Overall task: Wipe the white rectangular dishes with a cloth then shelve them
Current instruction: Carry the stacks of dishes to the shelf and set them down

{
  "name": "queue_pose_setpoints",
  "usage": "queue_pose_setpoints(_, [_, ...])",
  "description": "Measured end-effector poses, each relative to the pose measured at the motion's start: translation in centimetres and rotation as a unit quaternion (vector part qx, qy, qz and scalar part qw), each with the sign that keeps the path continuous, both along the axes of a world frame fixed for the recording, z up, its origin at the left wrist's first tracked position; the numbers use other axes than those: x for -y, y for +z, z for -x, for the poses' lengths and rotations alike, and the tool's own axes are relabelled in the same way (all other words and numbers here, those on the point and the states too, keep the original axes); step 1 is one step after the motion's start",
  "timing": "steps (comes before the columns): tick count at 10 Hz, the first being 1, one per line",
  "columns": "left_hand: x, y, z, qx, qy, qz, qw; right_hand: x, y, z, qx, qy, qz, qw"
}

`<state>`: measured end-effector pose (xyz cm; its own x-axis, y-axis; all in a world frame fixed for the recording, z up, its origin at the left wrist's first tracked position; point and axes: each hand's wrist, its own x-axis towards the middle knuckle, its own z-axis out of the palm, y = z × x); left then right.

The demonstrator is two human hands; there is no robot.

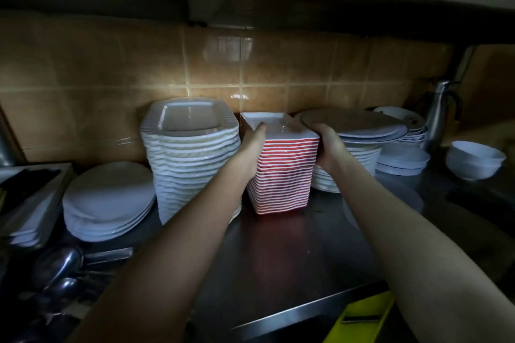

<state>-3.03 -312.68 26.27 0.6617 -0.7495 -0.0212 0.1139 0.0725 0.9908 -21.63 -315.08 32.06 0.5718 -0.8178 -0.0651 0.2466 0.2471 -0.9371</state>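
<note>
A tall stack of rectangular dishes [281, 172], white inside and red on the outside, stands on the steel shelf [292, 259] against the tiled wall. My left hand [252, 147] grips the stack's left side, thumb over the top dish's rim. My right hand [328, 147] grips the stack's right side near the top. No cloth is in view.
A tall pile of white square plates [189, 159] stands just left of the stack, oval plates [108, 200] further left. Round plates [354, 131] crowd the right side, then shallow dishes [404, 161], bowls [473, 159] and a steel jug [437, 117]. Ladles [55, 262] lie front left; a yellow object [359, 320] is at the front edge.
</note>
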Motion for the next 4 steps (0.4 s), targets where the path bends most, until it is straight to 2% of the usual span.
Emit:
queue_pose_setpoints(1, [-1.0,-0.3,0.6,0.023,-0.017,0.012,1.0,-2.1,0.2,0.6,-0.012,-0.093,0.08,0.992])
queue_pose_setpoints(2, [-4.0,0.4,2.8,0.035,-0.014,0.039,0.999,-4.1,-0.6,1.3,-0.045,-0.158,0.204,0.965])
queue_pose_setpoints(3, [-12.7,4.3,8.7,0.079,-0.04,0.016,0.996,-7.6,-1.4,2.4,-0.06,-0.183,0.283,0.94])
queue_pose_setpoints(4, [-17.4,4.6,10.8,0.094,-0.059,0.001,0.994,-10.3,-3.0,2.3,-0.079,-0.204,0.323,0.921])
